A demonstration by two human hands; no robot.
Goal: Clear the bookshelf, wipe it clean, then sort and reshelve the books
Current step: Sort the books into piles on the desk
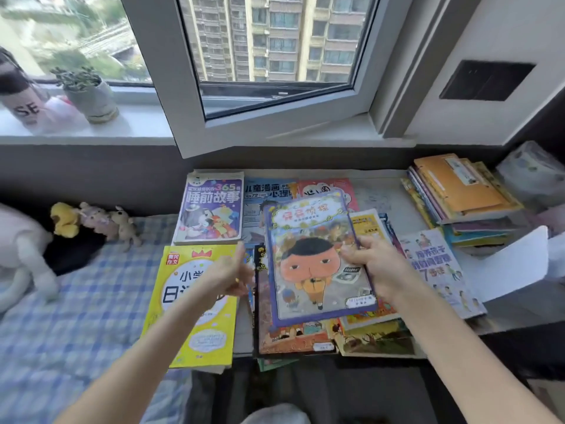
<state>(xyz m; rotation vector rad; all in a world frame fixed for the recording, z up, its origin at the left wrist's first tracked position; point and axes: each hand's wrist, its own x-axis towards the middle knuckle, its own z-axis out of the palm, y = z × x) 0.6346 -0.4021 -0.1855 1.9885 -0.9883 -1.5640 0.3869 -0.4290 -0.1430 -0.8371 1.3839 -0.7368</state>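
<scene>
My right hand grips the right edge of a purple-bordered picture book with an orange round-headed figure on its cover, held tilted above a pile of books on the low table. My left hand hovers just left of that book, fingers loosely curled and thumb raised, holding nothing. Below it lies a yellow book that overhangs the bed. A purple storybook lies behind the yellow one. More books are spread under and around the held book.
A stack topped by an orange book sits at the table's right rear, a white book and a loose white sheet beside it. An open window sash juts over the table. Plush toys lie on the checked bed.
</scene>
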